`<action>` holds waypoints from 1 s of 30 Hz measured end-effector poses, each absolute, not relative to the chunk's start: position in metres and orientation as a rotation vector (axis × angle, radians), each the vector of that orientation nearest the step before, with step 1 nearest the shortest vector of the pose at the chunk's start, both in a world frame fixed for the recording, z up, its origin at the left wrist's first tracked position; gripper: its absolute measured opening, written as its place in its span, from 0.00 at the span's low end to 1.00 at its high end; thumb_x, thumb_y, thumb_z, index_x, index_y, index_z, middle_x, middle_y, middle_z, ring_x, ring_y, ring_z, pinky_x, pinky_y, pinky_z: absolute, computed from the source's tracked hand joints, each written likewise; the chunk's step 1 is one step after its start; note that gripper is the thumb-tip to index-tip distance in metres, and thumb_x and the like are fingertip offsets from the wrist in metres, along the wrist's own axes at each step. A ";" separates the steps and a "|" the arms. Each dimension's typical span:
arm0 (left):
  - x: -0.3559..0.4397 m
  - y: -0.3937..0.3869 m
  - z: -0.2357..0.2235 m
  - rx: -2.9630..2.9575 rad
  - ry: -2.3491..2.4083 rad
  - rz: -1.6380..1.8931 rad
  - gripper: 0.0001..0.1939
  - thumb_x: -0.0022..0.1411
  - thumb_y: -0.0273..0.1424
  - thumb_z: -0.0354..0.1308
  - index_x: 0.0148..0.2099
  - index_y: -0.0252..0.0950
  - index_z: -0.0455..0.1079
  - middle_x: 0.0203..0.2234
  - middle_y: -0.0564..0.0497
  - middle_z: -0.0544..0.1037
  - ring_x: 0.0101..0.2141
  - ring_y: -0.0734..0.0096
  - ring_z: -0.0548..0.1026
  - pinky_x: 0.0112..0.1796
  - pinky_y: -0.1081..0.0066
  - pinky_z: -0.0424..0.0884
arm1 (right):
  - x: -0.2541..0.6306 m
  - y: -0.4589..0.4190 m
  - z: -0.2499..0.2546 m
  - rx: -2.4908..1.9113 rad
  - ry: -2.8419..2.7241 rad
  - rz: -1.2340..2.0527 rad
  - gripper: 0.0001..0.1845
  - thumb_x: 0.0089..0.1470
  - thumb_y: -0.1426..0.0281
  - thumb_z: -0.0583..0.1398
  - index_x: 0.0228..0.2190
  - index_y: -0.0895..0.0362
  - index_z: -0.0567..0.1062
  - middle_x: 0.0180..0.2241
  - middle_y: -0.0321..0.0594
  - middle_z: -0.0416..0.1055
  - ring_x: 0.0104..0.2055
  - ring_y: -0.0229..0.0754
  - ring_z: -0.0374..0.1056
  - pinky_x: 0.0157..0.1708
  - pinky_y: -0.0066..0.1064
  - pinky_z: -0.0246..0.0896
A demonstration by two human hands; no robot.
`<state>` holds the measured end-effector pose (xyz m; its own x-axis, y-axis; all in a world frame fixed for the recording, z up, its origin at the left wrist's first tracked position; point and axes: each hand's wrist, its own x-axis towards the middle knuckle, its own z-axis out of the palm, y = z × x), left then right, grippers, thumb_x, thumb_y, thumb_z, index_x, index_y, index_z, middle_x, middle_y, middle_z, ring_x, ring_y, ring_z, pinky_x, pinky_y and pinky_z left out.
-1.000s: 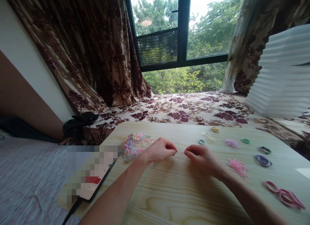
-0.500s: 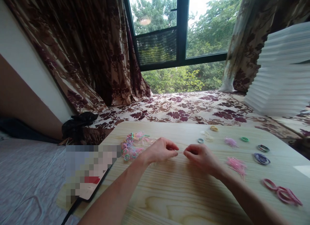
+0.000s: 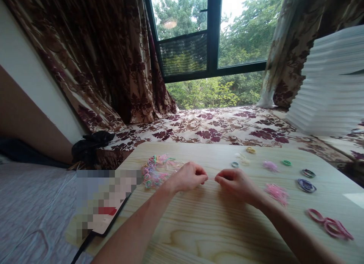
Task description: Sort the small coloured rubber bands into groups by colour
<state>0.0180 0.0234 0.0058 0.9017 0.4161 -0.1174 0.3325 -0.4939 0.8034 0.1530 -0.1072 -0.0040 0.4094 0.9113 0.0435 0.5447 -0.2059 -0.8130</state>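
Note:
Over the middle of the wooden table, my left hand (image 3: 192,176) is closed in a pinch, thumb against fingers. My right hand (image 3: 234,182) faces it across a narrow gap, also pinched. Whatever is between the fingertips of either hand is too small to make out. Just left of my left hand lies a mixed pile of small coloured hair ties (image 3: 155,171), partly covered by that hand. Right of my right hand are a heap of pink bands (image 3: 277,194) and a smaller lilac heap (image 3: 270,165). Beyond it sit a grey-green hair tie (image 3: 234,164) and some cream bands (image 3: 243,159).
Farther right on the table (image 3: 199,233) lie a yellow tie (image 3: 250,150), a green tie (image 3: 286,162), a dark tie (image 3: 308,173), purple ties (image 3: 306,186) and pink-red ties (image 3: 331,224). A blurred-out flat device (image 3: 110,211) with a black cable rests at the left edge.
The fingers of my left hand have curled in more tightly, with the thumb and forefinger now together. My right hand has barely moved.

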 end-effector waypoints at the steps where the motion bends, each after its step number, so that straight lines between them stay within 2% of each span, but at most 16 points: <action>1: 0.018 0.024 0.006 2.131 0.546 0.109 0.14 0.48 0.35 0.52 0.29 0.29 0.74 0.19 0.53 0.71 0.21 0.78 0.64 0.22 0.78 0.57 | 0.154 -0.107 -0.005 -1.871 -1.251 0.589 0.15 0.46 0.63 0.56 0.20 0.59 0.77 0.18 0.34 0.68 0.20 0.34 0.58 0.18 0.24 0.50; 7: 0.018 0.025 0.007 2.118 0.594 0.122 0.14 0.48 0.35 0.53 0.29 0.29 0.74 0.20 0.51 0.73 0.21 0.77 0.64 0.22 0.77 0.57 | 0.155 -0.107 -0.006 -1.816 -1.238 0.600 0.17 0.47 0.60 0.55 0.23 0.58 0.77 0.18 0.34 0.67 0.20 0.34 0.58 0.19 0.24 0.52; 12: 0.019 0.022 0.009 2.076 0.594 0.143 0.14 0.48 0.35 0.52 0.28 0.29 0.74 0.19 0.52 0.72 0.20 0.78 0.62 0.21 0.77 0.56 | 0.151 -0.104 -0.009 -1.746 -1.228 0.557 0.13 0.44 0.61 0.58 0.24 0.58 0.76 0.21 0.35 0.70 0.22 0.34 0.59 0.22 0.25 0.54; 17: 0.021 0.022 0.009 2.029 0.577 0.152 0.14 0.48 0.35 0.53 0.29 0.29 0.73 0.20 0.52 0.72 0.20 0.79 0.61 0.21 0.77 0.54 | 0.161 -0.109 -0.003 -1.762 -1.268 0.591 0.14 0.46 0.60 0.57 0.23 0.58 0.76 0.18 0.34 0.67 0.22 0.34 0.59 0.22 0.26 0.54; 24: 0.021 0.025 0.005 2.003 0.608 0.192 0.12 0.49 0.33 0.53 0.30 0.29 0.73 0.19 0.53 0.71 0.19 0.81 0.58 0.20 0.78 0.51 | 0.221 -0.153 0.039 -2.053 -1.214 0.675 0.14 0.41 0.58 0.60 0.20 0.56 0.78 0.15 0.36 0.66 0.20 0.36 0.60 0.19 0.27 0.52; 27: 0.021 0.024 0.004 1.979 0.600 0.206 0.13 0.49 0.33 0.53 0.32 0.29 0.73 0.20 0.53 0.71 0.19 0.81 0.57 0.19 0.78 0.51 | 0.244 -0.175 0.046 -2.209 -1.105 0.638 0.14 0.40 0.58 0.59 0.19 0.55 0.78 0.15 0.37 0.66 0.18 0.35 0.58 0.17 0.27 0.49; 30: 0.021 0.023 0.005 1.956 0.634 0.193 0.15 0.49 0.33 0.53 0.35 0.29 0.73 0.23 0.52 0.72 0.18 0.82 0.57 0.19 0.78 0.51 | 0.256 -0.187 0.043 -2.312 -1.115 0.685 0.14 0.39 0.60 0.59 0.17 0.57 0.77 0.15 0.37 0.65 0.19 0.35 0.58 0.19 0.27 0.50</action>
<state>0.0211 0.0230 0.0054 0.8481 0.5110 -0.1402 0.3467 -0.3351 0.8761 0.2557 -0.1871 0.0431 0.5426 0.8087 -0.2270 0.5681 -0.5524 -0.6100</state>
